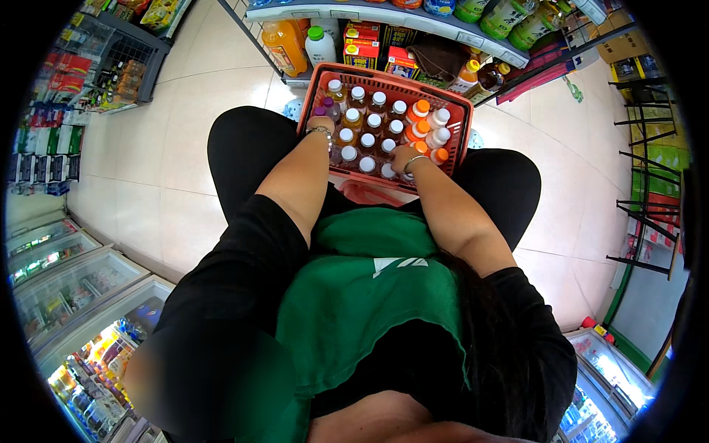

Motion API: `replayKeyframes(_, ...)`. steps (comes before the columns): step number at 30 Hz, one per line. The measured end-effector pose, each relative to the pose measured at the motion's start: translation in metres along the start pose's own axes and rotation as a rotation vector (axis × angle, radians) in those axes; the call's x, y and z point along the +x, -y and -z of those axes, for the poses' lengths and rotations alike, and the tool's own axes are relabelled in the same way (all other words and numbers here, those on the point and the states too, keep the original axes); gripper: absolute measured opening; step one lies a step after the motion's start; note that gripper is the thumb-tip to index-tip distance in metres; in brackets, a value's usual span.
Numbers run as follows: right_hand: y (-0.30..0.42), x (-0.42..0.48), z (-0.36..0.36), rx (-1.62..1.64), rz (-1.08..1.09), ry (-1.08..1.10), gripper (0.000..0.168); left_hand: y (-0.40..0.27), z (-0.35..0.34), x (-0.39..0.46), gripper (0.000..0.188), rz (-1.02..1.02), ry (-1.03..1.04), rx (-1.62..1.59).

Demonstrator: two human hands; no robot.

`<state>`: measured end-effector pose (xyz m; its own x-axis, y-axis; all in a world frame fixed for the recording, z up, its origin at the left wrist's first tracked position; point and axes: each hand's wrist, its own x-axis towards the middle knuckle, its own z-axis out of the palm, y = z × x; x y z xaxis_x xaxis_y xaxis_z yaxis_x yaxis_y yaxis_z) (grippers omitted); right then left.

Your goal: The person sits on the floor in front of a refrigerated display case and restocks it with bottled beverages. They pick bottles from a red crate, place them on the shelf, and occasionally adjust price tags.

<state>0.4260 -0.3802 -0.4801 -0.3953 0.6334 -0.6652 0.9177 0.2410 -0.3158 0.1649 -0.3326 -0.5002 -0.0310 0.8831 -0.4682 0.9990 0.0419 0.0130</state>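
Observation:
A red plastic shopping basket (382,76) stands before my knees, filled with upright drink bottles. White-capped bottles (366,140) of dark and amber drink fill the left and middle. Orange-capped bottles (416,130) and white bottles (440,118) stand at the right. My left hand (321,125) is at the basket's left side, by the purple-capped bottles (328,103); its fingers are partly hidden, so its grip is unclear. My right hand (403,157) reaches among the bottles near the front right, touching the white-capped ones; whether it grips one cannot be told.
A store shelf (388,11) with drinks rises just behind the basket; cartons and large bottles fill its lower level. A wire rack (124,66) stands left on the tiled floor (183,144). Glass-topped freezers (88,288) line the lower left. Black metal racking (645,171) is at right.

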Motion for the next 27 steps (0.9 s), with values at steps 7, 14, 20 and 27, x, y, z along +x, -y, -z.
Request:
replayKeyframes(7,0.015,0.0,-0.002,0.047,0.05,0.036,0.052,-0.001,-0.017,-0.02,0.029,0.028,-0.08,-0.387)
replayKeyframes(14,0.031,-0.01,0.003,0.135,0.082,-0.104,0.052,-0.039,0.004,-0.081,0.055,-0.298,0.226,-0.191)
replayKeyframes(20,0.039,-0.039,0.025,-0.038,-0.21,0.067,0.05,-0.04,0.002,-0.068,0.038,-0.242,0.309,-0.224)
replayKeyframes(27,0.012,-0.031,0.009,-0.043,-0.402,0.093,0.04,-0.07,0.049,-0.084,0.054,-0.118,0.434,-0.11)
